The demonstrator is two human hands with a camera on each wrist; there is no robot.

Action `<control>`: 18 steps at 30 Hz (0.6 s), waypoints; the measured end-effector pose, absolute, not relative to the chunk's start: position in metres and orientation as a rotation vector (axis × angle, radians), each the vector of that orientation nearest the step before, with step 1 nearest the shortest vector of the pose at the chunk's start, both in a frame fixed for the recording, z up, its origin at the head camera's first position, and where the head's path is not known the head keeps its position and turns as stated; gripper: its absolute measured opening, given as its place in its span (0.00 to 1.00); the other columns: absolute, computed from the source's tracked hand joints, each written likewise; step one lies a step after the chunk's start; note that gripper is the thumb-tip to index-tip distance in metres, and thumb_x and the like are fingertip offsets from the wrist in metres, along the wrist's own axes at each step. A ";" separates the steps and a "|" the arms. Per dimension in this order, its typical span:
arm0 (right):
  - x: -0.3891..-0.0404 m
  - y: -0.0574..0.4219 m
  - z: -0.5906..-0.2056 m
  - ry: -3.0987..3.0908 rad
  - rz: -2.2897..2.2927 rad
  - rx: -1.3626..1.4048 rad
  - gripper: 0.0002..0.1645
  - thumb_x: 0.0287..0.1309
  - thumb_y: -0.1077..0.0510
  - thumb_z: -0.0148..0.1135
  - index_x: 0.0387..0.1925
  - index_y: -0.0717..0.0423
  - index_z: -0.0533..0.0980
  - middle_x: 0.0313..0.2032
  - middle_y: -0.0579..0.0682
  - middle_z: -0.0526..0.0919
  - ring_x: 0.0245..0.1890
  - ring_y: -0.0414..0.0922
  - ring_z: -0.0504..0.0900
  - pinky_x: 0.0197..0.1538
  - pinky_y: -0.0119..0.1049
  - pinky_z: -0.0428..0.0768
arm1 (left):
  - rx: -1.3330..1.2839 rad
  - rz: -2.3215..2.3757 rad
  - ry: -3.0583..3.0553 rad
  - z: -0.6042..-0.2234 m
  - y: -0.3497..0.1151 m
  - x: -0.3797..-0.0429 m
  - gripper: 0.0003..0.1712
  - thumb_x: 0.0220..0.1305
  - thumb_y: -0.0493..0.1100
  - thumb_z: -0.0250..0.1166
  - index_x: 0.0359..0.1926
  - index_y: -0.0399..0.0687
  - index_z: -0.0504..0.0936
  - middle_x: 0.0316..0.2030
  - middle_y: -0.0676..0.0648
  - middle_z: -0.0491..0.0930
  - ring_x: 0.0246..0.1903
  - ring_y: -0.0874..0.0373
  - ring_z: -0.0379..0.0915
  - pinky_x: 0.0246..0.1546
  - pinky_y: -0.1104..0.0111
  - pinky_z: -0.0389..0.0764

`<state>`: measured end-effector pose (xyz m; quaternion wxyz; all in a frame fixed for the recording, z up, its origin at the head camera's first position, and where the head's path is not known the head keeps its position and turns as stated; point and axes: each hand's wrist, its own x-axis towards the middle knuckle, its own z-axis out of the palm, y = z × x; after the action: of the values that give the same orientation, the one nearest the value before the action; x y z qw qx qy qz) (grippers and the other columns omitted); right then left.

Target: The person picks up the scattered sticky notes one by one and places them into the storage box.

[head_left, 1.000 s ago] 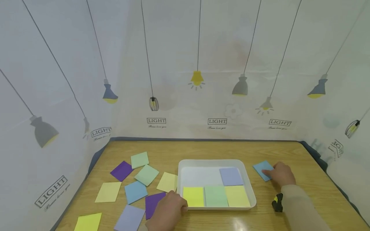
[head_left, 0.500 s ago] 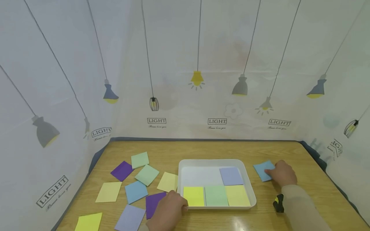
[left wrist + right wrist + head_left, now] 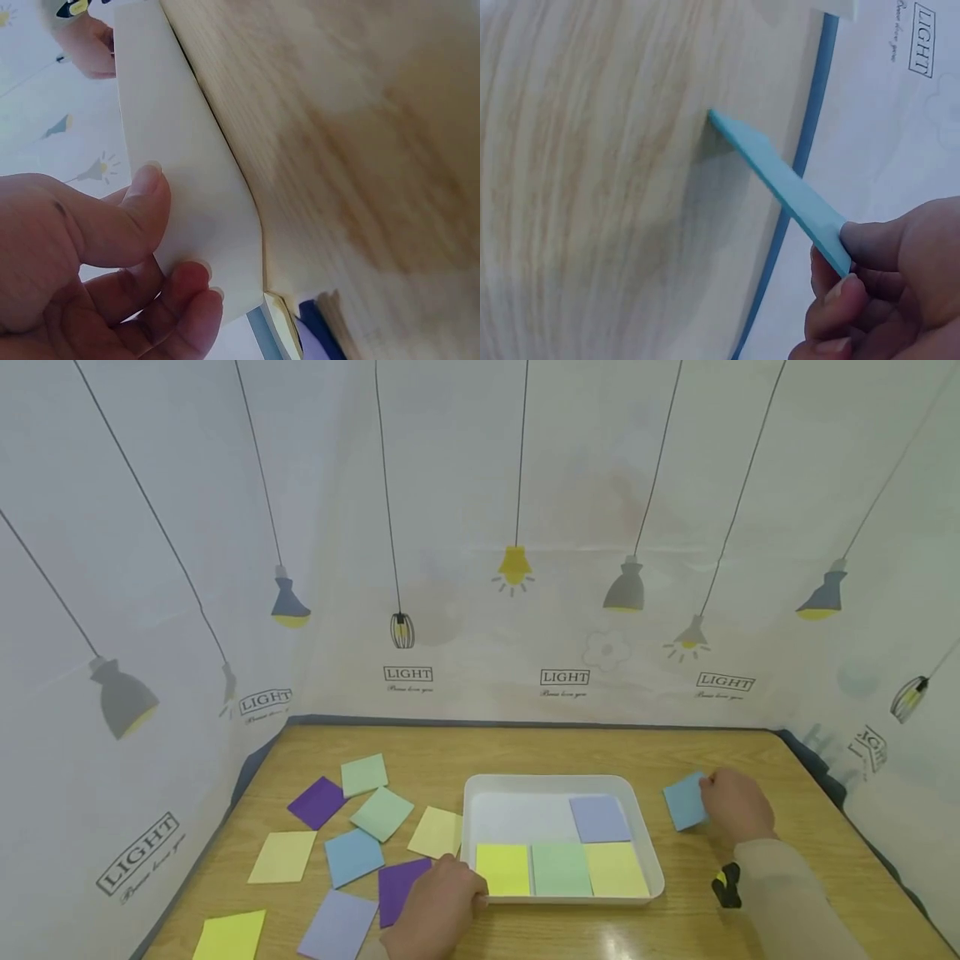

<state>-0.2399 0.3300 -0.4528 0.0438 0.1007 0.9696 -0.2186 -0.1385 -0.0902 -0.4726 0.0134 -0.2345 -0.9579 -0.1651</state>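
Beneath wall labels (image 3: 565, 677) reading "LIGHT", my left hand (image 3: 435, 906) grips the white tray (image 3: 517, 817), fingers curled; my right hand (image 3: 738, 807) pinches a blue square (image 3: 684, 802).

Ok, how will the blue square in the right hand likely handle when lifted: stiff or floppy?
The blue square is probably fairly stiff: pinched at one end by the right hand, it shows little bend, though its far corner may rest on the table. It's likely light, being thin. Flat-sided, it shouldn't roll.

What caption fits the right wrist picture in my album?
A right hand pinches a blue sticky-note pad, wooden table behind.
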 end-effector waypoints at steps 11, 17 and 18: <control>-0.240 0.306 -0.432 3.018 -0.671 0.274 0.21 0.67 0.56 0.40 0.45 0.71 0.70 0.33 0.61 0.78 0.29 0.50 0.73 0.27 0.42 0.73 | -0.707 -0.525 -3.016 -0.476 -0.090 -0.141 0.03 0.48 0.42 0.67 0.23 0.58 0.86 0.18 0.61 0.73 0.24 0.64 0.60 0.21 0.72 0.67; -0.240 0.286 -0.421 3.091 -0.705 0.187 0.19 0.66 0.56 0.44 0.43 0.70 0.72 0.35 0.63 0.79 0.30 0.50 0.74 0.29 0.44 0.74 | -0.717 -0.513 -3.008 -0.476 -0.091 -0.140 0.03 0.47 0.43 0.68 0.23 0.58 0.86 0.18 0.60 0.73 0.24 0.65 0.60 0.21 0.72 0.67; -0.240 0.283 -0.419 3.093 -0.711 0.177 0.19 0.66 0.56 0.45 0.43 0.71 0.72 0.35 0.63 0.79 0.30 0.51 0.74 0.30 0.44 0.74 | -0.716 -0.516 -3.011 -0.475 -0.091 -0.140 0.03 0.47 0.43 0.68 0.23 0.58 0.86 0.18 0.61 0.73 0.24 0.65 0.60 0.22 0.72 0.68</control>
<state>-0.2401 0.2834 -0.4191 -0.0186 0.0556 0.9729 -0.2237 -0.1399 -0.0908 -0.4754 0.0019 -0.2281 -0.9597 -0.1644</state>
